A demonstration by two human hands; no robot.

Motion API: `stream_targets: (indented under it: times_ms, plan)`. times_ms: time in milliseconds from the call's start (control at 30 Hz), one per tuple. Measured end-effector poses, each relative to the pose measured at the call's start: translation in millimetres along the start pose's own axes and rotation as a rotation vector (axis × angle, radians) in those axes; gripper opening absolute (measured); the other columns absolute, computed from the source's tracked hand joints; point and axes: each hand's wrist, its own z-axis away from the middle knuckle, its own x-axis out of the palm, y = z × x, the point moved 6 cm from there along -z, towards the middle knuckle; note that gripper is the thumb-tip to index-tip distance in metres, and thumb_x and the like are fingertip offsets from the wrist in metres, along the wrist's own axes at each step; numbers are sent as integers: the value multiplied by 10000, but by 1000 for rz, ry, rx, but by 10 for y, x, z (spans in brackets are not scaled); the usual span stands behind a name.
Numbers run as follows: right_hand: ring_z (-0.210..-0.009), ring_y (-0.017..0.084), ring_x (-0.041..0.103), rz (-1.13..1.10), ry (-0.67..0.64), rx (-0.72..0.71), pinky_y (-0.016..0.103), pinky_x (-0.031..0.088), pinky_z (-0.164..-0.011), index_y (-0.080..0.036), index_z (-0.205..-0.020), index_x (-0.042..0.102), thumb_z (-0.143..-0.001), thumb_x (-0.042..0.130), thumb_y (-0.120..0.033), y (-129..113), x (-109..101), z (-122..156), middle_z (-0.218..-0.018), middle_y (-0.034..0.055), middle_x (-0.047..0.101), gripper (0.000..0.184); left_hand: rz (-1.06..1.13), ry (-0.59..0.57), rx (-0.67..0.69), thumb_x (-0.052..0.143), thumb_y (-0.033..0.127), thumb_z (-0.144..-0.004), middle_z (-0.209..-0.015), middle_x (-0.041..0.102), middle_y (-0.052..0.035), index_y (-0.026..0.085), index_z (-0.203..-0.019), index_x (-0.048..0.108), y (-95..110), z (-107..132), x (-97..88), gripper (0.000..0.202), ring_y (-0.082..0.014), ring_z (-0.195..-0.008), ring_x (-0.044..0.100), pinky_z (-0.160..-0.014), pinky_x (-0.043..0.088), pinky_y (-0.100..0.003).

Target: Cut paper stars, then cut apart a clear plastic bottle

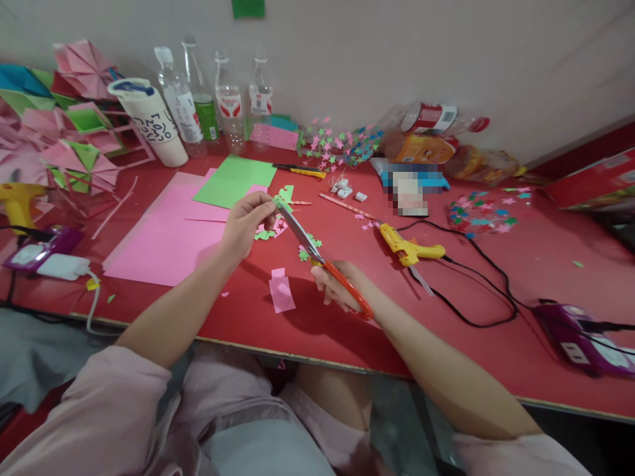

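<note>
In my right hand (342, 284) is a pair of scissors (342, 277) with red-orange handles, its blades pointing up and left. My left hand (251, 221) pinches a small green paper piece (278, 202) right by the blade tips; whether the blades touch it I cannot tell. Beneath and beside the blades lie green and pink paper scraps (265, 234) and small green paper stars (303, 253). A pink paper piece (282, 294) rests nearer to me. Left of my hands, a green sheet (235, 180) overlaps large pink sheets (153, 231).
A yellow glue gun (409, 248) with a black cord lies at right; another glue gun (20, 201) stands at left. Purple power strips (575, 337) sit at both sides. Plastic bottles (231, 106) and a white tumbler (153, 125) line the wall. A yellow-handled cutter (302, 172) lies behind.
</note>
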Motion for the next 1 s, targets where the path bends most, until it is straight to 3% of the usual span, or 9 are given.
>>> stream_targets:
  times_ms: [833, 1000]
  plan:
    - [-290, 77, 416, 43, 24, 22, 197, 287, -268, -197, -622, 498, -736, 621, -641, -18, -16, 18, -420, -37, 500, 475, -13, 0, 36, 574, 156, -744, -488, 508, 43, 175, -614, 568, 16, 9, -6, 132, -41, -448, 462, -454, 389, -171]
    - [-288, 79, 417, 3, 9, -30, 193, 288, -279, -199, -615, 494, -738, 599, -650, -19, -2, 3, -378, -58, 446, 480, 8, -14, 36, 568, 157, -737, -475, 511, 40, 178, -602, 573, 17, 9, -12, 136, -44, -445, 464, -453, 388, -173]
